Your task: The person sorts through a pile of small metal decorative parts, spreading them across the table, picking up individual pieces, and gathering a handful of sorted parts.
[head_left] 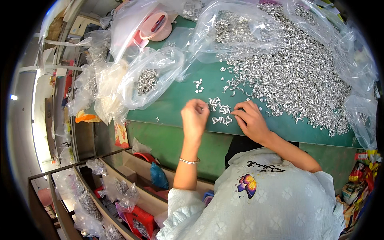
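Here, line by line:

Left hand: the left hand (195, 117) hovers low over the green work mat (180, 104), its back turned to the camera and its fingers curled down and in. The fingertips are hidden, so I cannot tell whether they pinch a piece or are bare.

Right hand: the right hand (250, 120) lies flat on the mat, fingers stretched toward the left hand and pressing on small pieces; it grips nothing that can be seen.

Small cluster: a small cluster of metal pieces (221, 113) lies between the two hands, touching the right fingertips and just beside the left knuckles.

Look of the pieces: tiny, silvery and shiny, each curved like a hook or an open ring; finer shape is too small to tell.

Big heap: a big heap of the same metal pieces (292, 72) spreads up and to the right of the right hand, its edge thinning into strays near that hand's fingers.

Clear sheet: the heap's far side rests on crumpled clear plastic sheeting (356, 68).

Bag of rings: a clear bag of silvery rings (149, 80) sits up and to the left of the left hand, well apart from it.

Pink dish: a round pink dish (157, 25) lies under plastic, far beyond the left hand.

Bracelet: a thin silver bangle (189, 161) circles the left wrist.

Below the mat: open wooden compartments (120, 188) hold more filled bags, down and left of the left forearm.
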{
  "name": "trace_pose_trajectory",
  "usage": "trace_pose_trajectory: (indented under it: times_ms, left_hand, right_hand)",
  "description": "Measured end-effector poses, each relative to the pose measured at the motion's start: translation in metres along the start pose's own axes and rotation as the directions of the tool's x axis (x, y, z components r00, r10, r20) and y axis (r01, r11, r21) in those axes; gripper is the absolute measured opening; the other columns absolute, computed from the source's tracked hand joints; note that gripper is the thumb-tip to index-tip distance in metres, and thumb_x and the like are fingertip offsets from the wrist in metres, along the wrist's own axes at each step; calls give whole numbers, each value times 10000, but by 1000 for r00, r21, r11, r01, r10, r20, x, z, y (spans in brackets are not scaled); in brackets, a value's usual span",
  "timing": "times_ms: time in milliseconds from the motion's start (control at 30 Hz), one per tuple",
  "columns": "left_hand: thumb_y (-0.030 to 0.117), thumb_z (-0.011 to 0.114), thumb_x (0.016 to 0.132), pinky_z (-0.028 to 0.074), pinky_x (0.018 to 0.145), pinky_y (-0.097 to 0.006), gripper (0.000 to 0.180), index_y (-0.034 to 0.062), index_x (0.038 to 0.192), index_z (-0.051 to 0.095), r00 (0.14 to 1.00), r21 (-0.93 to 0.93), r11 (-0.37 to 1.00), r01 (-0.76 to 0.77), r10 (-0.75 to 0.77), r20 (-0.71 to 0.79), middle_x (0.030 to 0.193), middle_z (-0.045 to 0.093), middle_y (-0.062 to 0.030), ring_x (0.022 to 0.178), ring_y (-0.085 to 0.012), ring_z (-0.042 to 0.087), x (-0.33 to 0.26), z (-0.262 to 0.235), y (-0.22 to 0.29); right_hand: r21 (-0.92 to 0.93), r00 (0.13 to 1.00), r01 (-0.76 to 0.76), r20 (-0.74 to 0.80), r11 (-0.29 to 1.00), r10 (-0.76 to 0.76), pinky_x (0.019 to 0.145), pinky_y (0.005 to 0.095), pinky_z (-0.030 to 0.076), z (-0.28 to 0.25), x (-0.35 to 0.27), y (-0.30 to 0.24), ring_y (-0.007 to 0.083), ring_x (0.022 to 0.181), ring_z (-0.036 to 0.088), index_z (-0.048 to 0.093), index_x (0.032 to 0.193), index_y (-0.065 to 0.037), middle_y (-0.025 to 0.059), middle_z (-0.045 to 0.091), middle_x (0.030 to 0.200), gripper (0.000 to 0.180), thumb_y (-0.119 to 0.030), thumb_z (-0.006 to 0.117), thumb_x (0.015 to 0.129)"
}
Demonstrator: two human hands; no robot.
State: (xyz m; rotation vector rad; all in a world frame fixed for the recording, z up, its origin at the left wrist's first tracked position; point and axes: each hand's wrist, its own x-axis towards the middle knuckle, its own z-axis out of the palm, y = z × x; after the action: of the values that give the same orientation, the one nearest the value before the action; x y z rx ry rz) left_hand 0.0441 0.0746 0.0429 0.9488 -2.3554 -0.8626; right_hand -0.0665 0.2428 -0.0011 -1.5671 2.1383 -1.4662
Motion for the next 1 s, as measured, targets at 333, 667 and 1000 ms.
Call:
trace_pose_trajectory:
  times_ms: [333,667,1000]
  left_hand:
    - [56,654,819,387,957,-426,254,24,1068,618,934,33,936,-349,346,88,1159,553,-155,1091,-325,519,4,27,-1]
    - [81,659,819,298,1034,-558,210,16,1011,607,932,196,916,-349,319,172,1100,559,-117,1088,-307,522,-16,30,7]
    - [79,662,806,318,991,-506,265,62,1063,602,903,217,885,-412,366,224,1110,543,-98,1094,-292,505,-21,52,22]
  right_hand:
    - [-401,999,34,-3,915,-39,962,462,349,-38,43,21,316,1220,446,582,1184,-79,100,528,1250,380,-166,656,821]
    - [-458,886,128,450,880,106,1104,565,206,-61,14,13,311,1362,307,530,1300,-141,89,409,1428,467,-315,614,875]
    - [-590,955,3,242,808,173,1075,570,257,-79,22,27,343,1366,284,552,1269,-123,101,407,1423,491,-354,644,845]
